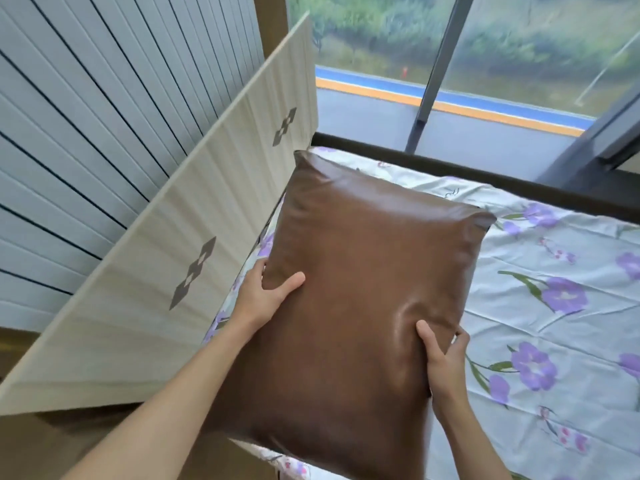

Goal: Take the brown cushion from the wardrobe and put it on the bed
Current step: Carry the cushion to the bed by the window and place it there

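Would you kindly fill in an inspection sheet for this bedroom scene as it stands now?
Surface: bed with a flowered sheet, smooth and bare where visible.
Job's things: brown cushion, held over the bed; contact with the sheet cannot be told.
Clutter: nothing seen.
Grip: left hand and right hand clasp the cushion's opposite edges.
Cables: nothing seen.
Surroundings: cream headboard, slatted wall, window.
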`<state>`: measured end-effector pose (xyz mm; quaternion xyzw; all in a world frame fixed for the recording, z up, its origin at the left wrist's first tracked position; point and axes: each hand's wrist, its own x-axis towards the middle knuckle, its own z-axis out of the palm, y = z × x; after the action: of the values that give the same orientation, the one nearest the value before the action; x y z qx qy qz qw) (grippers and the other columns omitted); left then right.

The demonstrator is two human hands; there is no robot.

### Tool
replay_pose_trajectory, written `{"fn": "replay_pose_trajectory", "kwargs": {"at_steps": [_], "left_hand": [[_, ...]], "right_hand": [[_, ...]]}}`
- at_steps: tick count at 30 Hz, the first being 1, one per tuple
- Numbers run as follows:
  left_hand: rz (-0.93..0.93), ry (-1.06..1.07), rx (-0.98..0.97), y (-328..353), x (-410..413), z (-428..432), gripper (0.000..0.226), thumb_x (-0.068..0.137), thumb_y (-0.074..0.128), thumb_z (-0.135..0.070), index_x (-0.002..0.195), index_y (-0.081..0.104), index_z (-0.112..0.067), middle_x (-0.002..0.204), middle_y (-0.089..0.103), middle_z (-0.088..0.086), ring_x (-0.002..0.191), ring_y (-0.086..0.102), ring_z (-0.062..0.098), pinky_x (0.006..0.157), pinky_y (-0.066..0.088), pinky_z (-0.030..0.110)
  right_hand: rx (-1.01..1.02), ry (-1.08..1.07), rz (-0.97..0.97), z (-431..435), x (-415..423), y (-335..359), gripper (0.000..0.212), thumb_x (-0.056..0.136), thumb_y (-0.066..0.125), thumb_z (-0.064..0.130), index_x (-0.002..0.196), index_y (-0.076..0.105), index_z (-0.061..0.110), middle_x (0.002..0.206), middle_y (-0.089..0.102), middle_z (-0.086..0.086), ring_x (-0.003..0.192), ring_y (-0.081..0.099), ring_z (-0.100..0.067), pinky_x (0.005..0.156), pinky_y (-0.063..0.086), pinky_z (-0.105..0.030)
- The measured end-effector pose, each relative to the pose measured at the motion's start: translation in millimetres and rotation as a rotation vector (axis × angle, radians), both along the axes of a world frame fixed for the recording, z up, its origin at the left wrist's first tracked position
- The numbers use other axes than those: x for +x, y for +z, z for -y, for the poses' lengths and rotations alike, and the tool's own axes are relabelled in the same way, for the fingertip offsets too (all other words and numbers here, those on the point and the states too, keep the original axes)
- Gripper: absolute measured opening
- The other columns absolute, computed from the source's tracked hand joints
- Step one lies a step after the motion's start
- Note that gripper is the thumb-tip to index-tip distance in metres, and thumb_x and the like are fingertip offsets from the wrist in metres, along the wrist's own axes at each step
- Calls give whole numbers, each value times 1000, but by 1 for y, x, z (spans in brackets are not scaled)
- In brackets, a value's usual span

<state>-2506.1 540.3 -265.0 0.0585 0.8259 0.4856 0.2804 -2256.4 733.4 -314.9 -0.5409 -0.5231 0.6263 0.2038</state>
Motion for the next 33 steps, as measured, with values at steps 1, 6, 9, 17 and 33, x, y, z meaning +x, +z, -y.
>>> {"fn": "replay_pose_trajectory", "kwargs": {"at_steps": [1,6,9,17,33], "left_hand": [[0,-7,-37,-17,-16,0,71,60,81,-75,119,62,-42,126,69,-18,114,67,2,100,54,29],[-65,-66,-169,-104,-96,-6,83,59,72,-86,126,66,-36,124,72,-17,118,66,10,108,51,40],[-83,-86,-206,-149,-132,-14,87,61,69,-87,129,65,-33,127,72,-11,122,65,16,109,50,42],[-120,-133,-240,-237,-205,-41,99,60,59,-90,138,58,-29,137,66,-2,131,58,25,113,44,44],[-235,-91,-326,-302,-269,-76,87,87,58,-71,150,45,-12,153,53,11,142,48,31,119,36,41]], "right_hand": [[-15,9,2,2,-11,-14,75,73,81,57,129,41,28,120,68,6,99,68,1,80,49,-22],[-60,84,16,5,-74,-98,91,57,78,69,131,40,32,117,70,3,105,70,-13,89,54,-35],[-48,124,23,0,-106,-145,94,62,83,64,136,38,29,119,69,4,105,69,-12,86,52,-32],[-21,177,16,-26,-176,-244,98,57,82,67,136,40,27,112,73,8,88,75,-1,76,53,-27],[-2,302,10,-66,-254,-315,81,86,72,57,151,38,21,137,64,8,120,64,-8,109,48,-32]]}}
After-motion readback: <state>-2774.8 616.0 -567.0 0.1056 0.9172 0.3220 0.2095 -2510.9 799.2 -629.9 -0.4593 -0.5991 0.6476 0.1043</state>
